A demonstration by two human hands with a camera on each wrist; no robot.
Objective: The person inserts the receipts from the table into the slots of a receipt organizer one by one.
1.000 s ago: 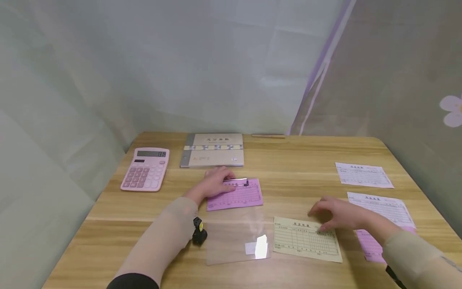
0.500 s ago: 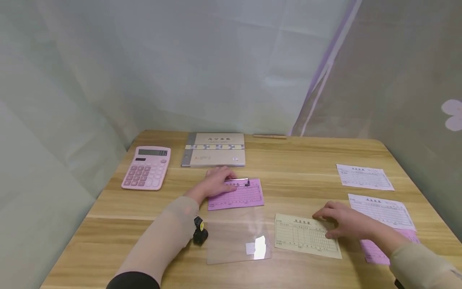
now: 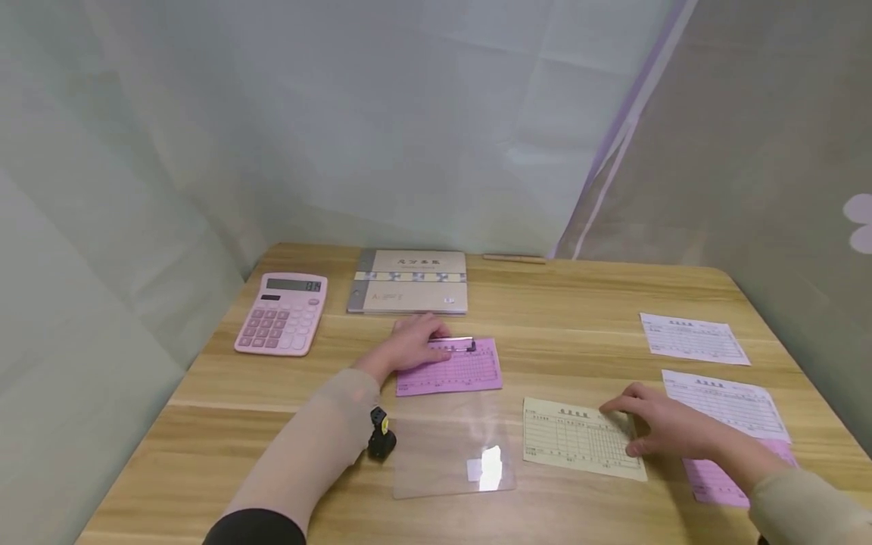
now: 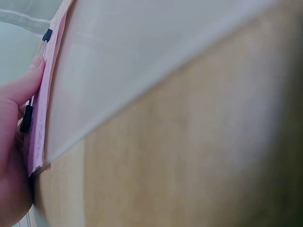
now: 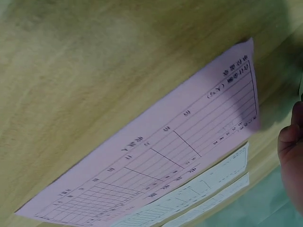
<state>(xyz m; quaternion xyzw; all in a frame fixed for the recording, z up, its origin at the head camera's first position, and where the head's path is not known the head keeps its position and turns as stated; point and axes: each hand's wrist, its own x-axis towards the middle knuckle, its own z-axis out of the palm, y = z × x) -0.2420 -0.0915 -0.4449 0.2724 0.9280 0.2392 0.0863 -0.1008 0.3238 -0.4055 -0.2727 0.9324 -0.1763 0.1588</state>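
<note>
A clear clipboard [image 3: 443, 446] lies before me with a pink form [image 3: 456, 376] held under its metal clip [image 3: 471, 345]. My left hand [image 3: 411, 344] grips the clipboard's top, thumb over the form beside the clip and fingers by the far edge. In the left wrist view the thumb lies between the clip's black ends [image 4: 26, 119]. My right hand [image 3: 671, 428] is at the upper right corner of a yellow form [image 3: 579, 439], index finger at its far edge and thumb at its right edge, spread apart. That form lies flat right of the clipboard.
A pink calculator [image 3: 282, 314] stands at the left, with a ledger book [image 3: 412, 284] behind my left hand and a pen [image 3: 514, 259] at the back. At the right lie two white forms [image 3: 693, 338] and another pink form [image 3: 715, 481], partly covered by my right forearm.
My right hand has slid right across the yellow form, from over its top edge to its corner. The form has shifted slightly away from me. My left hand keeps its hold.
</note>
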